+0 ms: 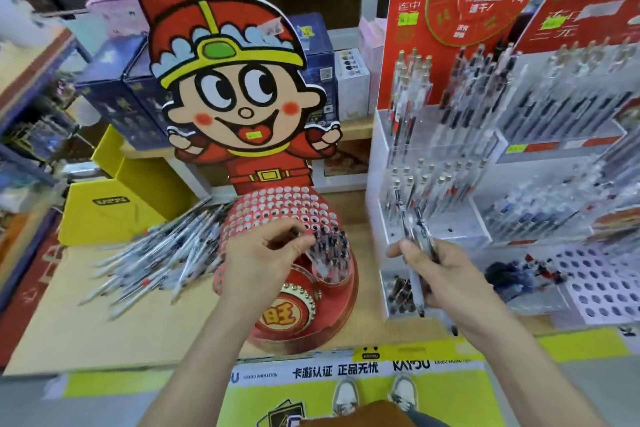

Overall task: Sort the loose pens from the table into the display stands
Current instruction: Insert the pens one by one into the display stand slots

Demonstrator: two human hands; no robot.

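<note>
Red cartoon-boy stand (pixel 294 302) sits between the hands; loose pens (pixel 162 253) pile at its nine o'clock. Left hand (pixel 266 260) pinches above its holes, contents blurred; right hand (pixel 440 274) clutches several pens (pixel 417 253) before the clear tiered stand (pixel 433 184).

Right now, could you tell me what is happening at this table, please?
A person is sorting pens into shop displays. The left hand is pinched over the red cartoon stand, at a small cluster of pens already standing in its holes. The right hand grips a bundle of pens beside the clear acrylic stand. A big pile of loose pens is on the table, left of the red stand.
</note>
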